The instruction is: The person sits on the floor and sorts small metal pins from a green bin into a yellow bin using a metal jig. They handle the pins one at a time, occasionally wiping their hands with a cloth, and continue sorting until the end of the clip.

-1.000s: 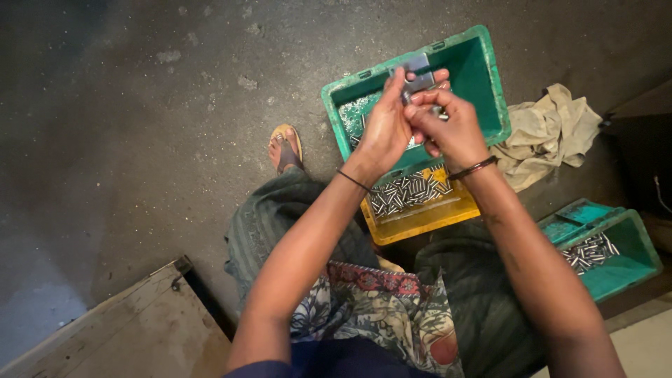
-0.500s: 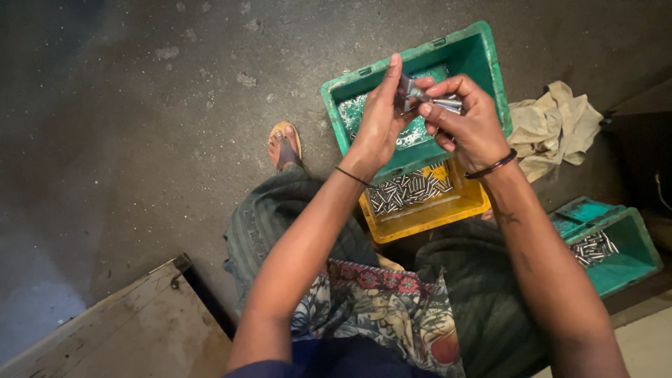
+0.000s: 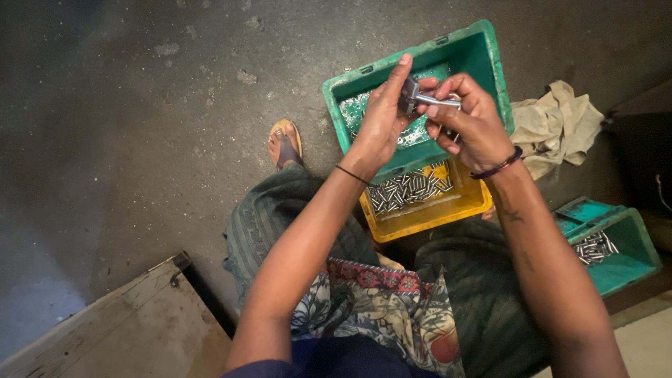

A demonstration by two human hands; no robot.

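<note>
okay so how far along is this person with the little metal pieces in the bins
Looks done: a heap of small metal pins lies in the yellow bin, and more sit in the small green bin. In hand: left hand and right hand together hold a small metal part over the big green crate. How much remains cannot be told.

Seen from above, a seated person's left hand [image 3: 381,119] and right hand [image 3: 476,126] pinch a small metal part [image 3: 428,99] together over a green crate [image 3: 483,56]. A yellow crate [image 3: 427,213] of metal pins sits just below it on the concrete floor [image 3: 140,105]. A crumpled cloth [image 3: 553,126] lies beside them.
</note>
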